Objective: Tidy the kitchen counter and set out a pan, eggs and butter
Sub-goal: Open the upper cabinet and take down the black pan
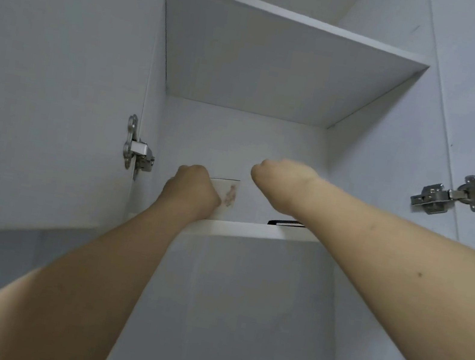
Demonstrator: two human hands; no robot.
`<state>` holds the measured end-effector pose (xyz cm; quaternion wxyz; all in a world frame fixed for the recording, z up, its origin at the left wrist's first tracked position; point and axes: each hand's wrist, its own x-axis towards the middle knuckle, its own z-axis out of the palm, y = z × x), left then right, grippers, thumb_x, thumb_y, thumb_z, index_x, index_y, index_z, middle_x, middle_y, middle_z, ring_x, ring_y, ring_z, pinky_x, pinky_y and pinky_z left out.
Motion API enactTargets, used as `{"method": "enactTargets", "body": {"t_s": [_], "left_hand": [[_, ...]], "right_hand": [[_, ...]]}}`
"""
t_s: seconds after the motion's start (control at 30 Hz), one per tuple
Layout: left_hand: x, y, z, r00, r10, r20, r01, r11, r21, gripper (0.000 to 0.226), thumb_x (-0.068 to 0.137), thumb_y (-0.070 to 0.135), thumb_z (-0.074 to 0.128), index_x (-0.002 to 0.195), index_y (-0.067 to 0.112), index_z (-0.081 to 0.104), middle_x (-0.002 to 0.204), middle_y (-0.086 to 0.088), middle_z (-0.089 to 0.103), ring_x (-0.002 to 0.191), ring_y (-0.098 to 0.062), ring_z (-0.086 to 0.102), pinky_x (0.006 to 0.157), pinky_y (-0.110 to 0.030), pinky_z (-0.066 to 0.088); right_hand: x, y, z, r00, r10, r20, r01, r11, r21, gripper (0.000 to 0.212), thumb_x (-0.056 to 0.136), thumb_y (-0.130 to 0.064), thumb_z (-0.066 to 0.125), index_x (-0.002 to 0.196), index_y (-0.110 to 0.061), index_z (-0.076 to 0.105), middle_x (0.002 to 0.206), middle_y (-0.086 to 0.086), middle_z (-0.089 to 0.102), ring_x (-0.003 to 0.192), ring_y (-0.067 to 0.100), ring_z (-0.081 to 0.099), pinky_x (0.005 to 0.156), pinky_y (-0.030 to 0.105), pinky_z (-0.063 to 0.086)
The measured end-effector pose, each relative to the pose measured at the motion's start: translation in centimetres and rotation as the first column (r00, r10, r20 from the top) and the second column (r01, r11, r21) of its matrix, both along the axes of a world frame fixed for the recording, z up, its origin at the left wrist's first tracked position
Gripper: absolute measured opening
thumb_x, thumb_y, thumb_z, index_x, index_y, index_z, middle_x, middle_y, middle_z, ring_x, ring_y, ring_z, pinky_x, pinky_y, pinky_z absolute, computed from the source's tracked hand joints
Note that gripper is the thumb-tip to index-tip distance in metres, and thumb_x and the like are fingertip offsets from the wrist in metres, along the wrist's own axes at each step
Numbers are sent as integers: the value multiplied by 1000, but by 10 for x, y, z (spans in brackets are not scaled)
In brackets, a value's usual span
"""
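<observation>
I look up into an open white wall cabinet. My left hand point(193, 191) reaches onto the lower shelf point(240, 228) and grips the left side of a white box point(226, 198) with a brownish picture on its front. My right hand point(280, 184) is raised over the same shelf, just right of the box. Its fingers point away from me and are hidden, so whether it touches the box is unclear. No pan, eggs or butter are in view.
A flat black item point(284, 222) lies at the shelf's front edge under my right wrist. An upper shelf point(282, 61) spans the cabinet above. Both doors stand open, with metal hinges at left point(137, 149) and right point(449, 195).
</observation>
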<state>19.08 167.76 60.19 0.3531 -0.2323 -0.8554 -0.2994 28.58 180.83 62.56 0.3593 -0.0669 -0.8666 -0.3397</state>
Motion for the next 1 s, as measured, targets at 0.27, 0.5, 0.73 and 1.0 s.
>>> {"method": "enactTargets", "body": {"t_s": [0.27, 0.5, 0.73, 1.0], "left_hand": [[52, -13, -5, 987, -33, -155, 52, 991, 120, 31, 92, 21, 57, 118, 5, 51, 125, -14, 45, 107, -40, 53, 78, -36, 38], [123, -29, -23, 982, -44, -181, 62, 994, 95, 28, 92, 24, 59, 112, 5, 51, 126, -13, 46, 107, -39, 52, 78, -38, 40], [203, -58, -54, 989, -22, -146, 31, 998, 60, 23, 93, 24, 57, 106, 6, 50, 120, -12, 47, 103, -36, 52, 78, -37, 40], [269, -92, -116, 1000, -13, 8, 13, 998, 57, 15, 93, 22, 56, 92, 14, 42, 117, -8, 48, 100, -34, 54, 74, -34, 40]], "right_hand": [[83, -11, 11, 998, -45, -51, 49, 997, 65, 22, 83, 13, 42, 80, -8, 41, 80, 4, 41, 78, 29, 47, 52, 32, 31], [158, -28, 6, 996, 9, -90, -8, 1000, 8, 30, 85, 12, 40, 109, -5, 45, 110, 14, 49, 96, 34, 55, 66, 35, 34], [238, -56, -1, 993, 93, -73, -95, 995, -22, 29, 85, 13, 41, 108, -5, 44, 105, 13, 44, 91, 33, 54, 66, 36, 36], [291, -95, -21, 993, 113, 26, -111, 993, -49, 23, 83, 13, 40, 79, -9, 37, 77, 5, 28, 76, 29, 41, 64, 34, 33]]}}
